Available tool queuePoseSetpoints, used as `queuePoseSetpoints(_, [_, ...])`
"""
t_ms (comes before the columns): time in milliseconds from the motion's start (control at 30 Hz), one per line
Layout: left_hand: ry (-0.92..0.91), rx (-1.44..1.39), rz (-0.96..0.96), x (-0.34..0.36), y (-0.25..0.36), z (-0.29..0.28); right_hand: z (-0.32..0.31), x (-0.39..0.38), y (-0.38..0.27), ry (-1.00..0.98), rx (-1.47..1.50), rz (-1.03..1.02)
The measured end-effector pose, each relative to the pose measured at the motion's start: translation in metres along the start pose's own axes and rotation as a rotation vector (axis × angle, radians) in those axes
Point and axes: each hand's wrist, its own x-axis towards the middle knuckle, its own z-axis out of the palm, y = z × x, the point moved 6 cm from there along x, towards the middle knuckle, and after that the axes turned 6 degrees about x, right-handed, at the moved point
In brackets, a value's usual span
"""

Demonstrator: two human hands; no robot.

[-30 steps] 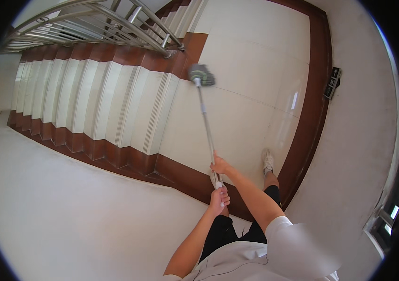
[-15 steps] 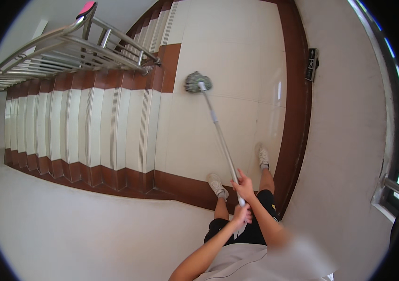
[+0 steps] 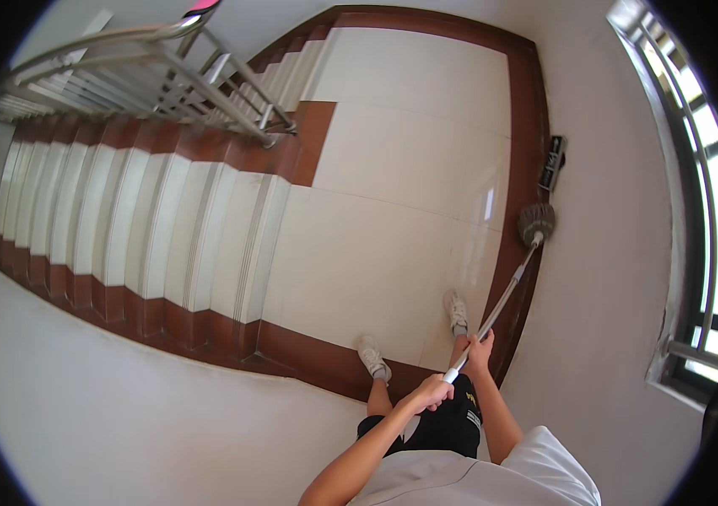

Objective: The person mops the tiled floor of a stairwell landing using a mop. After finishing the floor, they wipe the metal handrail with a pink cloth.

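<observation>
— On the tiled landing point(image 3: 393, 169) beside the stairs point(image 3: 123, 219), where did the mop point(image 3: 507, 291) lie from the hands?
— Up and to the person's right. Its long axis ran from the grip near the waist out to the mop head point(image 3: 536, 223), which sat against the brown border strip at the foot of the right wall.
— Which hand was nearer the head?
— The right hand point(image 3: 479, 344), closed around the pole higher up. The left hand point(image 3: 432, 391) was closed on the white end of the pole, just below and to the left of the right.
— How many of each?
— One mop, two hands on it, two pale shoes point(image 3: 373, 357) on the tiles, and one dark flat object point(image 3: 554, 163) lying against the wall beyond the mop head. What that object was could not be told.
— Anything else?
— One metal railing point(image 3: 165, 80) above the steps, one window point(image 3: 696, 169) on the right.
</observation>
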Motion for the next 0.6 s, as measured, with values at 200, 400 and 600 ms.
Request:
queuePoseSetpoints(200, [-0.056, -0.541, 0.089, -0.068, -0.053, -0.044, 0.079, 0.002, 0.078, -0.228, -0.042, 0.159])
queuePoseSetpoints(400, [0.002, -1.098, 0.229, -0.132, -0.149, -0.093, 0.202, -0.134, 0.138, -0.705, -0.226, 0.357])
queuePoseSetpoints(600, [0.324, -1.091, 0.289, -0.14, -0.135, -0.114, 0.242, -0.215, 0.119, -1.038, -0.539, 0.009])
